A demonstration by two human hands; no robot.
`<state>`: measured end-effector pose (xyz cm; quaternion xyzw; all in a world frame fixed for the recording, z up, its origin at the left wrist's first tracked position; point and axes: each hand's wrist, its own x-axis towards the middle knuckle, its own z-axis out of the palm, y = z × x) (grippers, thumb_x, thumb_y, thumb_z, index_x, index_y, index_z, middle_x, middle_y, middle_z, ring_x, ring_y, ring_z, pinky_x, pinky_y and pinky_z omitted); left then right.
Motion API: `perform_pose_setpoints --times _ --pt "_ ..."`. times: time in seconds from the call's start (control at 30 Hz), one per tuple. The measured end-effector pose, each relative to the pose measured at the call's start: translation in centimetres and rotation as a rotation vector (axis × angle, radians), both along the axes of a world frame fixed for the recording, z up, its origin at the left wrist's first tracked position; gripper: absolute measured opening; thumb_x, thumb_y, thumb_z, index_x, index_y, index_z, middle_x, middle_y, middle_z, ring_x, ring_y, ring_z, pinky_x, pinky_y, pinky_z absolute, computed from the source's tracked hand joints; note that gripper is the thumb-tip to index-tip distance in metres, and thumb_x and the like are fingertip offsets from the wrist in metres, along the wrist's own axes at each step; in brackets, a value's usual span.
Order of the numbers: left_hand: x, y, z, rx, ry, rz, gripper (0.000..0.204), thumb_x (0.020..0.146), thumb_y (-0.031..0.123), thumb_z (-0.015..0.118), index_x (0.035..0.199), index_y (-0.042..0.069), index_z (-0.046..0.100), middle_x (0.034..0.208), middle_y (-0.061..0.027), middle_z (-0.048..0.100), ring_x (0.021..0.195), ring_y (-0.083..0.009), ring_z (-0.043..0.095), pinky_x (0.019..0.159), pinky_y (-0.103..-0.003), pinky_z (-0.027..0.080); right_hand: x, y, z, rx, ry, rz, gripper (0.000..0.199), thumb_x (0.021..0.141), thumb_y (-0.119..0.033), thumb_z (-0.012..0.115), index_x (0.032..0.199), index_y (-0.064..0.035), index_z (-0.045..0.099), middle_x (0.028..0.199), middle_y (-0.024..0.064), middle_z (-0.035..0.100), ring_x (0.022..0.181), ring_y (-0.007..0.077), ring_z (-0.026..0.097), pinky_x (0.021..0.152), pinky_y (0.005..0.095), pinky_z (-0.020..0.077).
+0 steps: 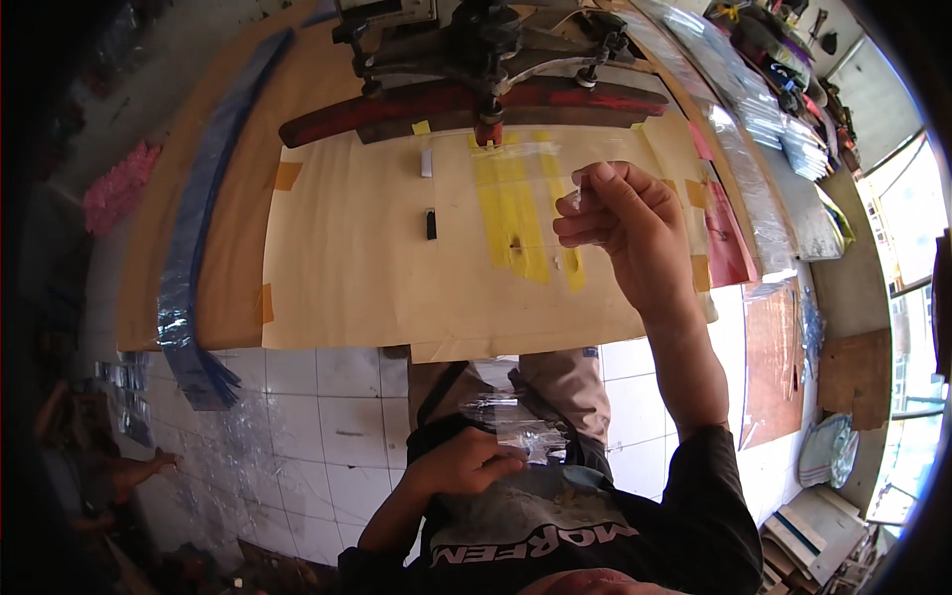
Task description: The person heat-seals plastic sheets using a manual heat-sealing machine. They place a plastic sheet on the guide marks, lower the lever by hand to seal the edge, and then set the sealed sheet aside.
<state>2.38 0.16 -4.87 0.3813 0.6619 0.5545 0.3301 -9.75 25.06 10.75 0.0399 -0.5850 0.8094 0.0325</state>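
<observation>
While the right hand [620, 223] is raised over the desk [238, 198], its fingers [580, 213] are curled and pinched on a small clear plastic bag [585, 203], held just above the paper-covered work surface. That bag is thin and see-through, so its edges are hard to make out. Down near the lap, the left hand [466, 461] is closed around a bundle of clear plastic bags [516, 421], resting against the dark shirt. On the desk, a sheet of tan paper [377, 258] is taped down, with yellow tape strips [516, 213] running across it beneath the raised hand. A press with a red wooden bar [466, 104] stands at the far edge of the desk. A small black piece [431, 224] lies on the paper, well apart from the right hand. A long strip of bluish plastic film [193, 258] hangs over the desk's left side toward the white tiled floor [327, 426].
</observation>
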Motion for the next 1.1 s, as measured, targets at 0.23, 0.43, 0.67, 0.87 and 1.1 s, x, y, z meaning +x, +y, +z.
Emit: perform_pose_setpoints --times 0.23,0.43,0.67,0.87,1.1 --pt "-0.3 0.5 -0.1 -0.027 -0.05 0.036 0.021 0.091 0.017 0.06 0.097 0.0 0.07 0.088 -0.0174 0.069 0.08 -0.0305 0.068 0.072 -0.033 0.051 0.5 -0.1 0.1 0.056 0.069 -0.179 0.023 0.097 -0.019 0.053 0.099 0.0014 0.062 0.081 0.0117 0.069 0.069 0.0208 0.07 0.065 0.0308 0.0588" --pt "-0.4 0.2 -1.6 -0.058 -0.146 0.248 0.021 0.095 0.015 0.057 0.098 -0.004 0.063 0.085 -0.0142 0.071 0.079 -0.0215 0.07 0.074 -0.03 0.053 5.3 -0.6 1.4 0.047 0.143 -0.18 0.021 0.096 -0.016 0.054 0.096 0.0042 0.06 0.08 0.0151 0.068 0.073 0.0242 0.068 0.07 0.0355 0.0558" --pt "-3.2 -0.7 -3.3 0.118 -0.193 0.668 0.015 0.095 0.009 0.055 0.1 -0.005 0.057 0.085 -0.0132 0.069 0.076 -0.0188 0.07 0.068 -0.029 0.055 10.3 4.7 -0.5 -0.414 0.5 0.832 0.019 0.092 -0.013 0.061 0.087 0.0051 0.065 0.08 0.0231 0.069 0.071 0.0337 0.071 0.064 0.0446 0.0598" --pt "-0.5 -0.6 -1.2 0.146 0.52 0.85 0.024 0.084 0.001 0.063 0.108 0.0 0.06 0.093 -0.0145 0.068 0.073 -0.0265 0.068 0.066 -0.035 0.054 10.9 9.9 -5.5 -0.188 0.364 1.121 0.067 0.09 -0.054 0.057 0.086 0.0122 0.067 0.074 0.0241 0.068 0.064 0.0312 0.07 0.061 0.0417 0.0596" --pt "1.2 -0.1 -0.4 0.186 0.796 0.569 0.047 0.073 -0.002 0.065 0.119 0.003 0.057 0.101 -0.0142 0.065 0.081 -0.0287 0.065 0.07 -0.038 0.054 11.3 2.5 -8.0 0.642 -0.023 0.559 0.076 0.097 -0.06 0.031 0.118 0.0076 0.058 0.116 0.0209 0.062 0.112 0.0319 0.057 0.101 0.0409 0.0391"
